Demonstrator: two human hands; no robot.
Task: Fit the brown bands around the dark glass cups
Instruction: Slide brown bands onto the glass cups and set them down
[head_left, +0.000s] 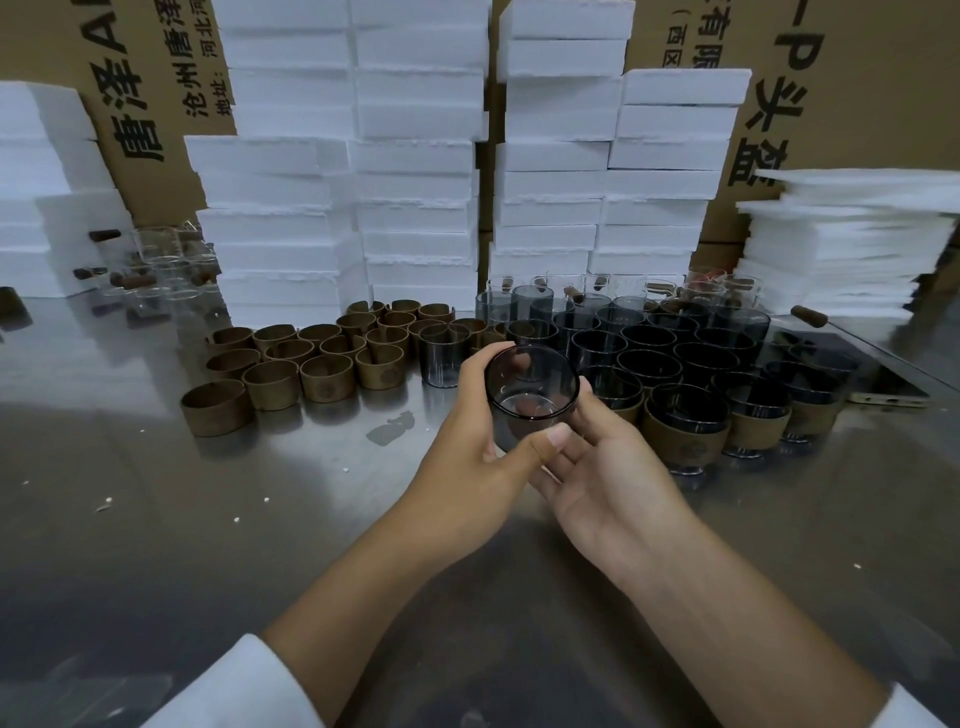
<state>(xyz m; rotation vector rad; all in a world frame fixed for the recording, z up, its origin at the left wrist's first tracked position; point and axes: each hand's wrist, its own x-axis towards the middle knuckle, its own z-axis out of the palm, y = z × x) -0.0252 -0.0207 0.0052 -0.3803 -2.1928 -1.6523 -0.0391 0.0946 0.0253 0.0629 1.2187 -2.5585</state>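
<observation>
A dark glass cup (530, 387) is held above the steel table, its mouth tilted toward me. My left hand (480, 441) grips it, fingers over the far rim and thumb across its lower side. My right hand (597, 467) lies under and beside the cup with relaxed fingers touching its right side. Several loose brown bands (291, 364) stand in rows at the left. One bare dark cup (441, 358) stands beside them. Several dark cups (665, 353) crowd the right, and those in the front row (685, 426) wear brown bands.
Stacks of white foam blocks (415, 171) and cardboard boxes (841, 88) wall off the back. Clear glass cups with brown handles (161, 260) stand at the back left. A phone (878, 379) lies at the right. White crumbs dot the steel table (208, 519).
</observation>
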